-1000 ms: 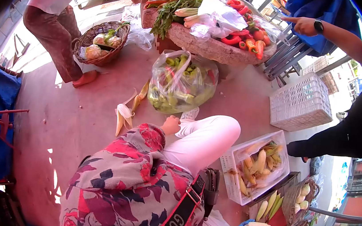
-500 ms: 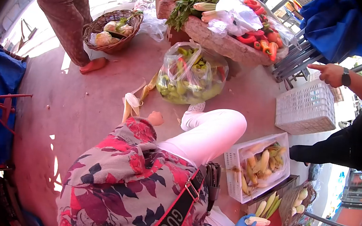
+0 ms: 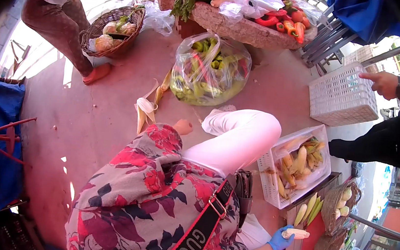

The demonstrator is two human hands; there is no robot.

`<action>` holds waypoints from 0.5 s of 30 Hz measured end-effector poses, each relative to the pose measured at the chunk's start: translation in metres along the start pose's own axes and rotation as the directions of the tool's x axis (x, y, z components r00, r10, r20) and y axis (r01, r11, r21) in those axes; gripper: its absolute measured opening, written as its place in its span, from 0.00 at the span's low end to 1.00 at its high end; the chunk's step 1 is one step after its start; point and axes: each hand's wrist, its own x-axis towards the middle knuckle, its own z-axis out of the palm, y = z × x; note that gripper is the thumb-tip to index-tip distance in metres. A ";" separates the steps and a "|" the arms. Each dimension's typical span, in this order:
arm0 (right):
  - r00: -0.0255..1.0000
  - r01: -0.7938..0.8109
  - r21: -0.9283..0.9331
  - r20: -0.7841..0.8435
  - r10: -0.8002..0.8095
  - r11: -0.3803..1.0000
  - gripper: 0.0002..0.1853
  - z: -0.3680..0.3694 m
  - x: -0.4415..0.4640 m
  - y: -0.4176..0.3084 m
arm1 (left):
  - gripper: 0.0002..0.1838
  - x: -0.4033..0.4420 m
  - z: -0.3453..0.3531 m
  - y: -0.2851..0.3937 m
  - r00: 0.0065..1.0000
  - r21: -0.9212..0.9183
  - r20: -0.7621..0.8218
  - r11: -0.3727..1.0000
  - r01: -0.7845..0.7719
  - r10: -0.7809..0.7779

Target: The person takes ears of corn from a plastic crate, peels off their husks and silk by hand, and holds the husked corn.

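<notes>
My right hand [image 3: 281, 240], in a blue glove, grips a husked corn cob [image 3: 295, 233] with pale kernels at the lower right. Just above it, several green-husked ears [image 3: 309, 209] lie on a ledge. A white crate [image 3: 271, 188] stands beyond them, holding partly husked corn [image 3: 299, 161]. My left hand [image 3: 183, 127] shows just past the flowered sleeve. Its fingers are too small and partly hidden to make out. Closest to it on the floor are peeled corn husks [image 3: 145, 106].
A clear bag of green peppers [image 3: 210, 79] stands before a stone slab [image 3: 231, 25] with red peppers and greens. A wicker basket [image 3: 91, 38] holds cauliflower-like vegetables. One person stands at the upper left; another person's pointing hand [image 3: 384, 85] is near a white crate [image 3: 343, 99].
The view has shifted slightly. My left hand shows farther out of its sleeve, toward the right. My right hand still holds the corn cob near the ledge.
</notes>
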 end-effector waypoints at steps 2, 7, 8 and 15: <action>0.999 0.007 -0.015 -0.038 -0.008 1.000 0.24 0.006 0.001 0.003 | 0.13 -0.002 0.008 -0.011 0.999 0.015 -0.031 0.999 -0.037 0.038; 0.999 -0.025 -0.015 -0.029 0.024 1.000 0.25 -0.001 0.016 0.007 | 0.14 -0.012 0.016 -0.051 0.984 0.107 0.057 0.981 0.161 -0.167; 0.998 -0.061 -0.006 0.010 0.061 0.998 0.26 -0.005 0.022 0.006 | 0.14 -0.008 0.007 -0.060 0.981 0.123 0.023 0.974 0.190 -0.194; 0.998 -0.049 -0.080 -0.037 0.046 0.996 0.26 0.028 0.020 0.018 | 0.25 -0.026 -0.037 -0.109 0.813 -0.142 -0.313 0.871 0.471 -0.491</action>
